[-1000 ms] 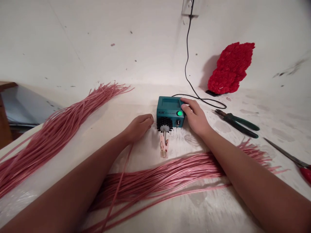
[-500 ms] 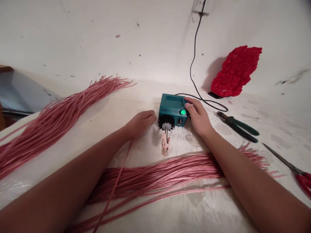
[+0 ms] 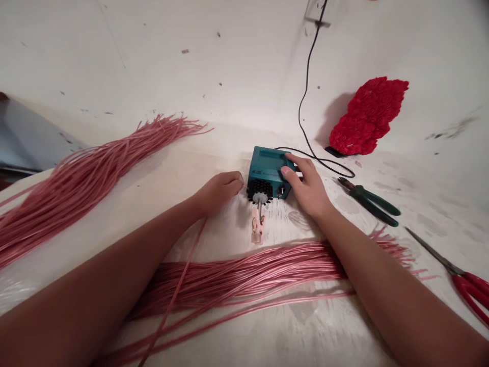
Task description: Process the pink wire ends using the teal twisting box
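My left hand is closed in a pinch on a pink cord; its tip sticks out toward a black studded wheel. That wheel sits on the front of a small teal machine. Whether the tip touches the wheel I cannot tell. My right hand grips the machine's right side, fingers on its top edge and thumb over the front where the green button was. A pale pink clip hangs on a thin metal shaft in front of the wheel.
One bundle of pink cords lies across the front, under my forearms; another bundle lies left. Green-handled cutting pliers and red-handled scissors lie right. A red ruffled object leans on the wall, near a black cable.
My right thumb has moved left onto the machine's front and now covers the lit green button. My left hand stays beside the wheel with the cord. The view has shifted slightly.
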{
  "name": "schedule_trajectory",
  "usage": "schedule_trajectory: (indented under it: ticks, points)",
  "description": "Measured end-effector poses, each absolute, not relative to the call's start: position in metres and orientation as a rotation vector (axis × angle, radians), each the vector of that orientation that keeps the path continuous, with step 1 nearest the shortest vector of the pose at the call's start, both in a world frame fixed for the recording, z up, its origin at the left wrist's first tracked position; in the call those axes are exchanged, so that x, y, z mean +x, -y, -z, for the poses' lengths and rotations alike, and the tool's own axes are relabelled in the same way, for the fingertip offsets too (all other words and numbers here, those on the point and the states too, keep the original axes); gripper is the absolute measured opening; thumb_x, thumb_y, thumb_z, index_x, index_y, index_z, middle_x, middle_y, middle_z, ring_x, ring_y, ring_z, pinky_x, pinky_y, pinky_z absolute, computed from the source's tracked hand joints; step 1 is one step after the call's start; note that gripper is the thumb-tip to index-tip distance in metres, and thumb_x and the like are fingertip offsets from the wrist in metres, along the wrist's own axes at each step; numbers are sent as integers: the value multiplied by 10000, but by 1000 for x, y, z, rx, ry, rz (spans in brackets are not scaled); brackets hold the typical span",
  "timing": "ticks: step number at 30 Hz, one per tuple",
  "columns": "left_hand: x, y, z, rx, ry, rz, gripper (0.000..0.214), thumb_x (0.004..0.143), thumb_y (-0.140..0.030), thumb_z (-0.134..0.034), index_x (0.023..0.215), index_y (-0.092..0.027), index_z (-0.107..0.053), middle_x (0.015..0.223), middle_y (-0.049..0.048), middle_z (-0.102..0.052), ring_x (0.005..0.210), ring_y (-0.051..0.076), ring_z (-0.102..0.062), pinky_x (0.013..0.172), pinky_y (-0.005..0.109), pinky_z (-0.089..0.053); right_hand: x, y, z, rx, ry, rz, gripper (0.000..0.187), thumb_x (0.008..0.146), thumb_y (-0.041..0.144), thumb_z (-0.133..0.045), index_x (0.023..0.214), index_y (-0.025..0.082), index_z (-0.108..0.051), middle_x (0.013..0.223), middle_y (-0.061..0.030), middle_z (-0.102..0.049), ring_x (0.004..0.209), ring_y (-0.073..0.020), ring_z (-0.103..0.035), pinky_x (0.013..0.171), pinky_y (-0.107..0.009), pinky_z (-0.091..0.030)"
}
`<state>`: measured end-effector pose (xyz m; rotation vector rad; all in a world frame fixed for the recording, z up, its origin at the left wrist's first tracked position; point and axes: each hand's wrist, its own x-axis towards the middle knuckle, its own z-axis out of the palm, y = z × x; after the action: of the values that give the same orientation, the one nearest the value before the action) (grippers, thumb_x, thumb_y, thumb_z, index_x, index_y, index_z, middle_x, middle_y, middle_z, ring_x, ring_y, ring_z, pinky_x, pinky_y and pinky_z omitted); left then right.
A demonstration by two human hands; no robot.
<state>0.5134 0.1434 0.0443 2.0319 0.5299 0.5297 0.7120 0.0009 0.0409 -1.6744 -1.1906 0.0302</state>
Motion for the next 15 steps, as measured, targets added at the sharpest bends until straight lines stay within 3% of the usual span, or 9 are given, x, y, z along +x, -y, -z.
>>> schedule_trajectory:
  ticks: [9, 15]
  points:
    - [513, -141, -48, 2002, -548, -532, 166, 778, -247, -492, 622, -206, -453, 538, -48, -382, 509, 112, -323, 499, 257, -224, 713, -1, -40, -1656, 1181, -52, 574, 885, 685, -577, 1305, 298, -639, 1332, -111, -551, 1192, -297, -585, 1028, -519, -534]
    - [513, -141, -48, 1979, -534, -518, 174, 777, -251, -512, 618, -202, -458, 535, -57, -366, 499, 102, -310, 492, 251, -213, 713, 1, -39, -1675, 1203, -49, 603, 883, 668, -598, 1346, 282, -613, 1364, -122, -535, 1207, -300, -579, 988, -501, -568]
